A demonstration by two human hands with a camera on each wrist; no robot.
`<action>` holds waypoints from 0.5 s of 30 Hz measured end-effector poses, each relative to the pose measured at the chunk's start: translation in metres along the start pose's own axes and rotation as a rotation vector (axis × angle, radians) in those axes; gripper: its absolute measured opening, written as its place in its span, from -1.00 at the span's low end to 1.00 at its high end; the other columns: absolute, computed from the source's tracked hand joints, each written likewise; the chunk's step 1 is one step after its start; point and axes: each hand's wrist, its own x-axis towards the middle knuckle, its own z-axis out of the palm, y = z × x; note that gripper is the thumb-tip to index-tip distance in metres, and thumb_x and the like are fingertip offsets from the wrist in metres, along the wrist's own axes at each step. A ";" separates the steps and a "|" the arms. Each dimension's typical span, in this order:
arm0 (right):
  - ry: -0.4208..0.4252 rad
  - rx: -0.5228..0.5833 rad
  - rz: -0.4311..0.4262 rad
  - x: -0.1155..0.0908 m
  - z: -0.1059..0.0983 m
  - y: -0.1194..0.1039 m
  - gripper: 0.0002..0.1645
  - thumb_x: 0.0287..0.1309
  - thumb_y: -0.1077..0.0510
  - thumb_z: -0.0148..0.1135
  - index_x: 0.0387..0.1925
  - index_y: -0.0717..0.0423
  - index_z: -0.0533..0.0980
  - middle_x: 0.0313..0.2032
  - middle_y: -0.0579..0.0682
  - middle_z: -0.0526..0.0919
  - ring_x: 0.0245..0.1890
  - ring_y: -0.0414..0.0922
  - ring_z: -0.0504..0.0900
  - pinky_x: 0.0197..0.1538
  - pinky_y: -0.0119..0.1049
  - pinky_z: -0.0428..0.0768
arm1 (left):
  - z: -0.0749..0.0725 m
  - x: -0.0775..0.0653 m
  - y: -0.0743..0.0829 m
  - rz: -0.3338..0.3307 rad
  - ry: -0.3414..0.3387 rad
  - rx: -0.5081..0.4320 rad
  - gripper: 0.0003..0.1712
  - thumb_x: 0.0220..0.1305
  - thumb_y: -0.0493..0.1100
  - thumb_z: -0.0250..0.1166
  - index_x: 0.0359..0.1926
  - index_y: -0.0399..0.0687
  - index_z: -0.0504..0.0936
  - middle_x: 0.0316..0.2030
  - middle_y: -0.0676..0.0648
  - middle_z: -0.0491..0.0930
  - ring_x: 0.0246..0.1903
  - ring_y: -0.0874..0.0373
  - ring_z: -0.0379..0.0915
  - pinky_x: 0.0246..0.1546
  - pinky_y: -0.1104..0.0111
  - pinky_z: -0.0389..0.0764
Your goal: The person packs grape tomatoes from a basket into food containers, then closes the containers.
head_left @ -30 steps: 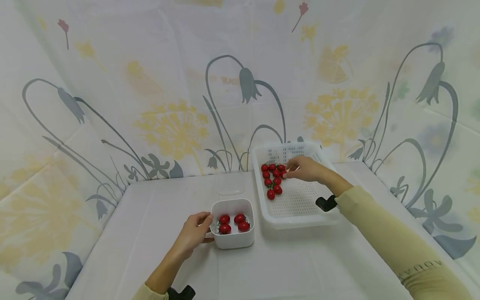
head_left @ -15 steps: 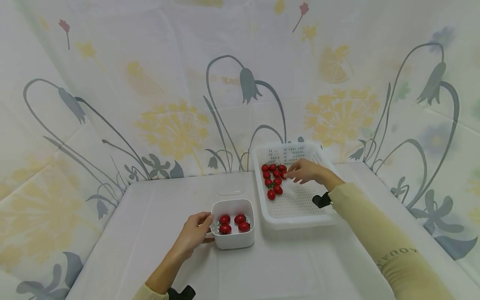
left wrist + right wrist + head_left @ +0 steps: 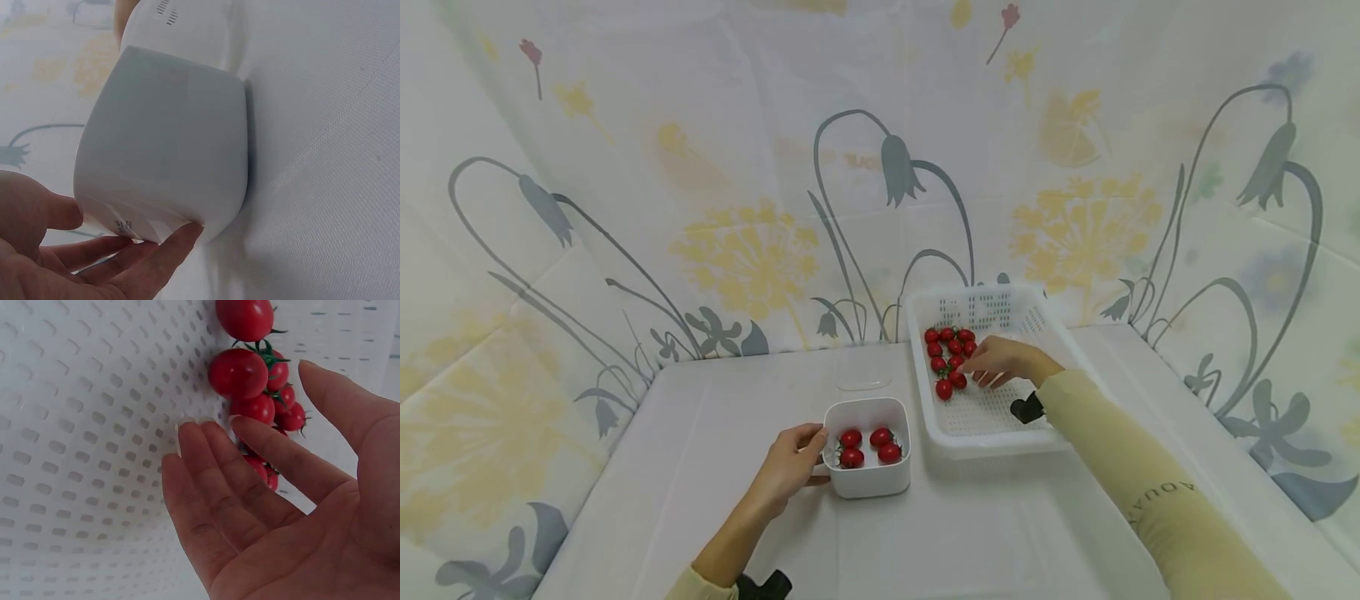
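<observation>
I have the left hand [image 3: 787, 468] gripping the small white box [image 3: 871, 482], and the right hand [image 3: 1009, 358], fingers loose and empty, near the red tomatoes [image 3: 943, 389] in the big basket [image 3: 1000, 444], so I should pinch just one gently without squashing it.

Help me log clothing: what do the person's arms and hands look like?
Left sleeve and right sleeve are pale yellowish beige, with dark lettering on the right. A black device shows at each wrist. Left hand and right hand are gloveless.

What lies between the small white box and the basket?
Only a narrow strip of tabletop parts the box from the basket, in the head view.
</observation>
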 end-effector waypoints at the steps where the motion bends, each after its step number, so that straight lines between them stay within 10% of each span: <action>1: -0.005 -0.002 0.003 0.001 0.001 0.000 -0.53 0.40 -0.01 0.24 -0.02 0.37 0.62 -0.10 0.25 0.66 -0.16 0.04 0.70 0.06 -0.07 0.72 | 0.000 0.000 0.000 0.000 0.000 0.000 -0.49 0.61 -0.12 0.04 0.34 -0.45 0.41 0.27 -0.45 0.46 0.10 -0.32 0.59 -0.19 0.05 0.79; 15: 0.048 -0.066 0.052 0.016 0.017 -0.007 -0.66 0.31 0.04 0.35 -0.39 0.28 0.64 -0.41 0.11 0.66 -0.38 -0.07 0.68 -0.13 -0.18 0.77 | 0.000 0.000 0.001 -0.009 -0.001 0.006 -0.49 0.61 -0.12 0.04 0.34 -0.43 0.42 0.27 -0.43 0.46 0.11 -0.30 0.59 -0.20 0.09 0.80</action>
